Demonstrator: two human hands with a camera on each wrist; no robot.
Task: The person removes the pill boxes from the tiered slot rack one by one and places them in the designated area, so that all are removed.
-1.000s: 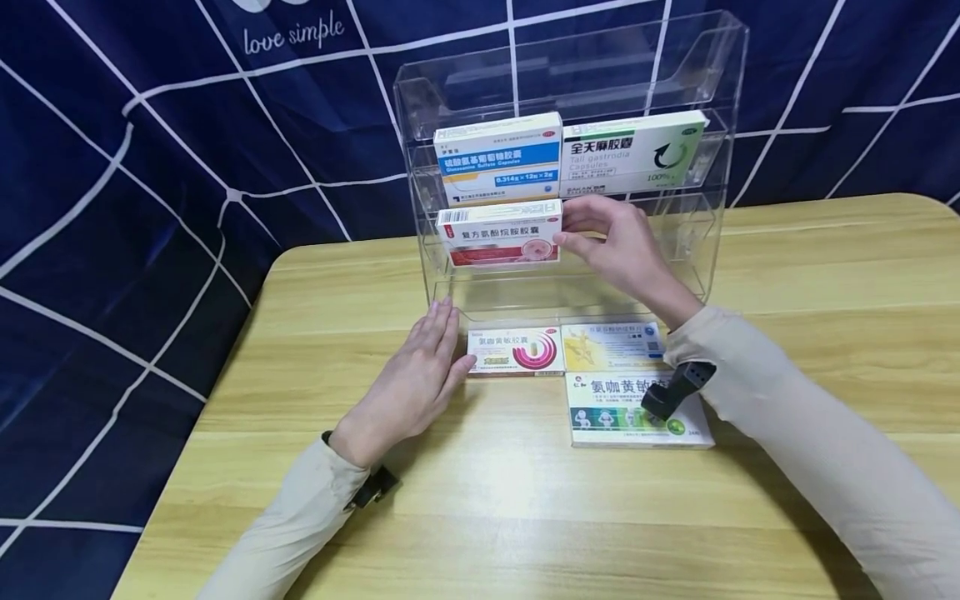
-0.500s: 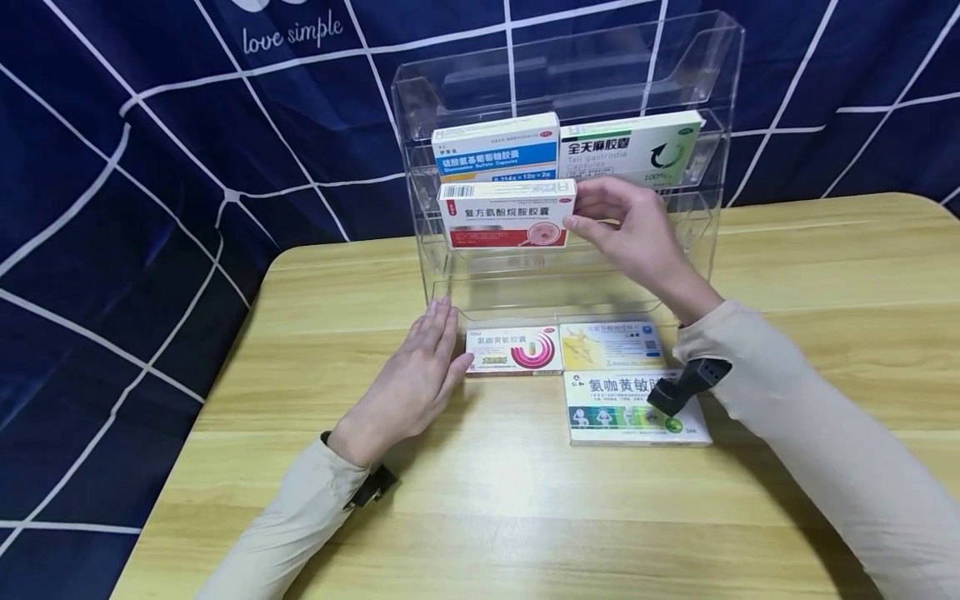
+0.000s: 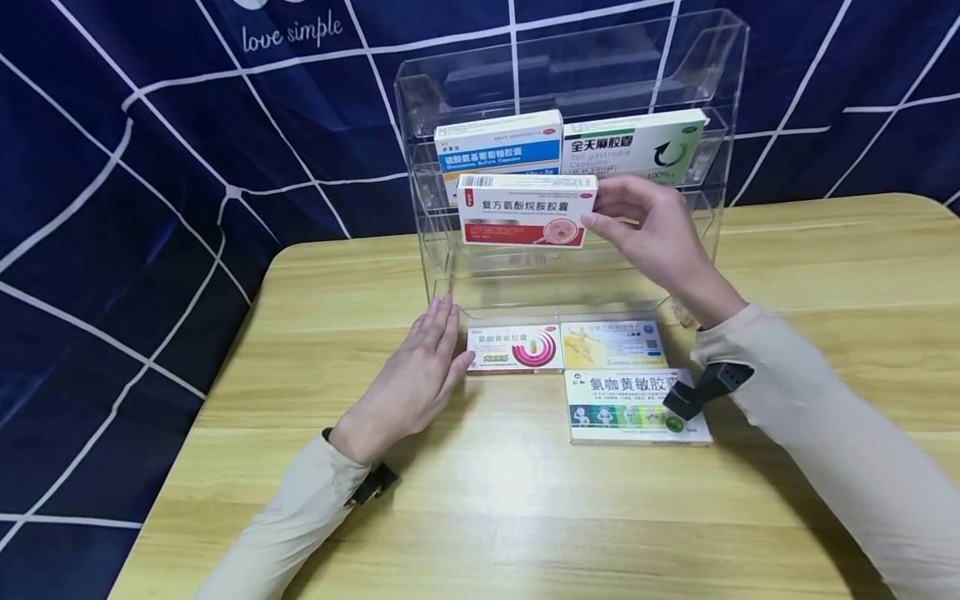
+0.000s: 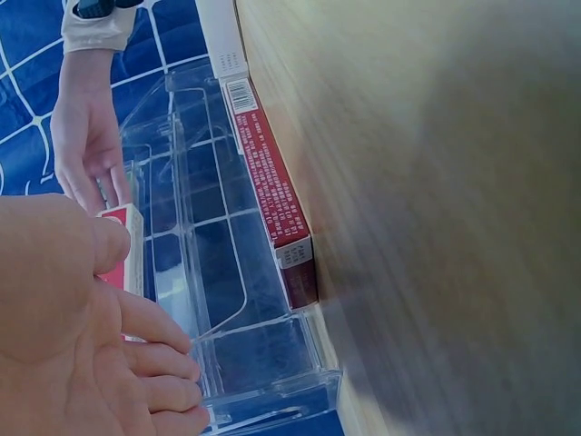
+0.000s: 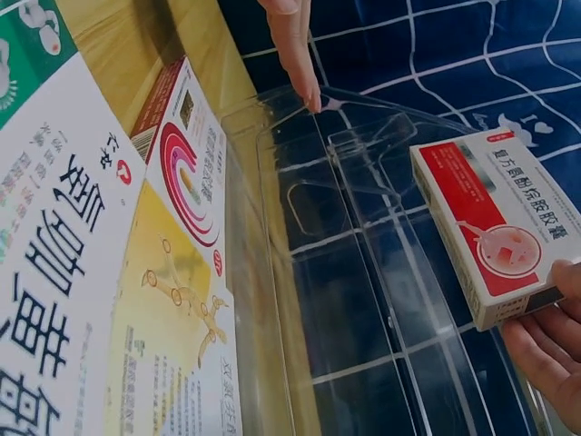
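My right hand (image 3: 660, 237) pinches the right end of a white and red medicine box (image 3: 525, 218), with its thumb on the front. The box is upright in front of the clear acrylic rack (image 3: 525, 292), apart from its lower tiers in the right wrist view. My left hand (image 3: 408, 375) lies with straight fingers at the rack's lower left corner, beside a medicine box with pink rings (image 3: 513, 348). Higher in the rack stand a blue and white medicine box (image 3: 498, 150) and a green and white medicine box (image 3: 633, 146), both partly covered by the held box or hand.
On the wooden table (image 3: 480, 517), a yellow and white medicine box (image 3: 611, 343) lies right of the pink-ringed one. A larger white and green medicine box (image 3: 622, 408) lies nearer, partly under the right wrist camera (image 3: 708, 387). A dark blue gridded cloth (image 3: 150, 275) hangs behind.
My right hand has lifted the white and red medicine box from the rack's middle tier, then moved it to the right and outward. My left hand has stayed in place.
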